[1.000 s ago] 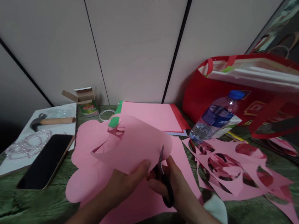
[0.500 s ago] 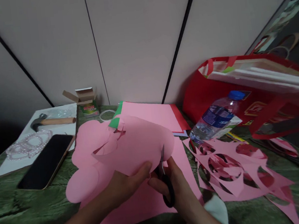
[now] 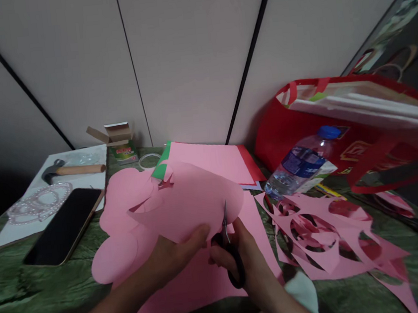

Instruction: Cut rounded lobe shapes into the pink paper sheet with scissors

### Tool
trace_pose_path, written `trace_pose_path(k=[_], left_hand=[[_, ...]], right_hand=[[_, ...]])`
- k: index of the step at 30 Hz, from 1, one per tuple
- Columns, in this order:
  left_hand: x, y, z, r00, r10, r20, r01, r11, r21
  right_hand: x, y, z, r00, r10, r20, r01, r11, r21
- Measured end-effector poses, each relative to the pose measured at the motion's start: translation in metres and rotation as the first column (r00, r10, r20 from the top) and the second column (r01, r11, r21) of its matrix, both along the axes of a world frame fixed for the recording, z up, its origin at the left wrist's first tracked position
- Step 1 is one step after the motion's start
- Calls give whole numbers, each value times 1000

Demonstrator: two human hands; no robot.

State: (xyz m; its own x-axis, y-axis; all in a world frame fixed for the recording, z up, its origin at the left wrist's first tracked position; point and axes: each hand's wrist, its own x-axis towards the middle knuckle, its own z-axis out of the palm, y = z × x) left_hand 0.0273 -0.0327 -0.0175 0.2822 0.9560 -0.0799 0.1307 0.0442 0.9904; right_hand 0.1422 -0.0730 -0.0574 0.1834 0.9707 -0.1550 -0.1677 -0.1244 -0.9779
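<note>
Left hand (image 3: 175,259) reaches forward, fingers clamped on the near edge of the pink paper (image 3: 191,203). Right hand (image 3: 248,262) grips black scissors (image 3: 231,253), blades at 12 o'clock, biting the paper's edge. At 2 o'clock, a red bag (image 3: 295,122) contains white boards (image 3: 367,102).

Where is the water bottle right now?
In the head view, the water bottle lies on its side right of centre, against the red bag, just above the pink paper scraps.
</note>
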Motion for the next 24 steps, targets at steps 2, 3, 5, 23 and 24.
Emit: trace_pose_path(k=[2,3,5,23,24], left_hand=[[1,-1,5,999,-34,1,35,999,-14],[2,-1,6,998,-57,4,57,998,-25],[0,-1,8,996,-92,21,93,995,-43],[-10,11,-8,995,-93,-41,93,996,-2],[-10,11,-10,996,-87,-30,87,996,7]], right_hand=[[0,0,0,1000,12,7,-13,1000,9],[0,0,0,1000,13,12,-13,1000,11],[1,0,-1,1000,11,19,-11,1000,7],[-2,-1,2,995,44,89,-38,997,-62],[-1,-2,2,995,37,92,-33,998,-51]])
